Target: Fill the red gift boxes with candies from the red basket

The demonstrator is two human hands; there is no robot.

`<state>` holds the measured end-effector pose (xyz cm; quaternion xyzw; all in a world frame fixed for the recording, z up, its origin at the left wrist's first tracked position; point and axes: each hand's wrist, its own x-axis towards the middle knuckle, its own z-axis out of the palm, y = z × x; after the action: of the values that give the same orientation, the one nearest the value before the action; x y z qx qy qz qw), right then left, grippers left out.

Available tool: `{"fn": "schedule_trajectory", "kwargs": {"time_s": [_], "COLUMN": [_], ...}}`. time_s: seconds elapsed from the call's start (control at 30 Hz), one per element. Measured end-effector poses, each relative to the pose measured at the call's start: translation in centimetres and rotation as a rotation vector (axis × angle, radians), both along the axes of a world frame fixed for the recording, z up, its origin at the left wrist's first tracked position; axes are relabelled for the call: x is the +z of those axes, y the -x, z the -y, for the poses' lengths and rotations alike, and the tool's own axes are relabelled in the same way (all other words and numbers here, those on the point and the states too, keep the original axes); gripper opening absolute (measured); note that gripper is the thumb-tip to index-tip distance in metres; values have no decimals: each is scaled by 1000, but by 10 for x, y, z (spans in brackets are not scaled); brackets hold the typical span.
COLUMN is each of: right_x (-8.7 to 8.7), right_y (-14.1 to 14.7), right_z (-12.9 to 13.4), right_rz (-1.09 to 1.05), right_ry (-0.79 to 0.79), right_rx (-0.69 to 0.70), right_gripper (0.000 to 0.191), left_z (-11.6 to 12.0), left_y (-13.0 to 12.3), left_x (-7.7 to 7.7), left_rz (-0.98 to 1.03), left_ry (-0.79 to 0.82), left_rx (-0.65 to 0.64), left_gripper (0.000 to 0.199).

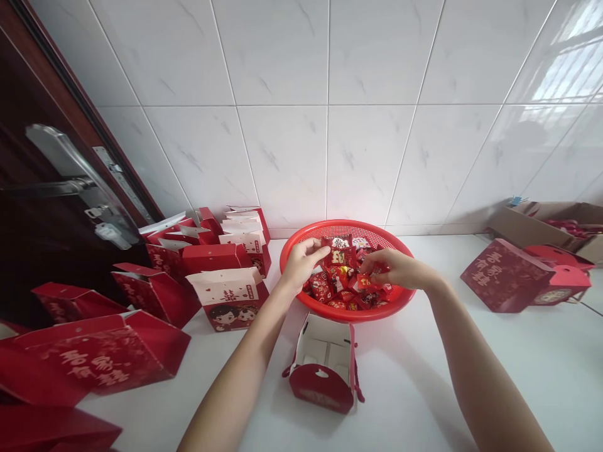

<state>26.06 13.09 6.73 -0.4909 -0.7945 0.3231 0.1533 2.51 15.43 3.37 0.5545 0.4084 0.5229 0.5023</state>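
Observation:
A red plastic basket (348, 314) full of wrapped candies (351, 295) stands against the tiled wall. Over its left side, my left hand (304, 260) pinches a red candy packet (340, 254) between thumb and fingers. My right hand (393, 269) reaches in from the right, its fingers closed at the candies; whatever lies between the fingertips is too small to name. Just in front of the basket sits an open red gift box (323, 392), white inside and bare at the bottom, with a red cord at its sides.
Several red gift boxes (226, 304) with open tops crowd the left side, by a dark door with a metal handle (75, 169). On the right stand closed red boxes (506, 276) and a cardboard carton (518, 220) holding red items.

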Motion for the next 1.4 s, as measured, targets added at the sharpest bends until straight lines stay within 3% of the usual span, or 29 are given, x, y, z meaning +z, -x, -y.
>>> {"fn": "schedule_trajectory", "kwargs": {"time_s": [0.1,0.47,0.77,0.97,1.13,1.23,1.4], "right_x": [0,-16,-17,-16,-16,-17,-17], "right_y": [0,0,-1,1,16,29,40], "right_z": [-1,-14,-15,-16,-11,-6,0], "right_rz": [-14,233,226,183,82,162,376], "right_ry": [17,-151,-148,-157,-158,-108,-14], "right_rx": [-52,-191,-213,-299,-139,-61,-11], "right_gripper": [28,26,17,13,7,1,22], "left_z": [0,-1,-3,-3,-3,-1,1], "left_y": [1,1,0,1,1,0,0], "left_x": [0,0,-2,-2,-2,-1,1], "left_rz": [-15,-17,-20,-23,-18,-5,15], "left_ry": [-14,-16,-80,-92,-73,-42,46], "left_rx": [1,-5,4,-5,2,-2,2], "left_gripper": [37,36,33,32,33,35,38]}}
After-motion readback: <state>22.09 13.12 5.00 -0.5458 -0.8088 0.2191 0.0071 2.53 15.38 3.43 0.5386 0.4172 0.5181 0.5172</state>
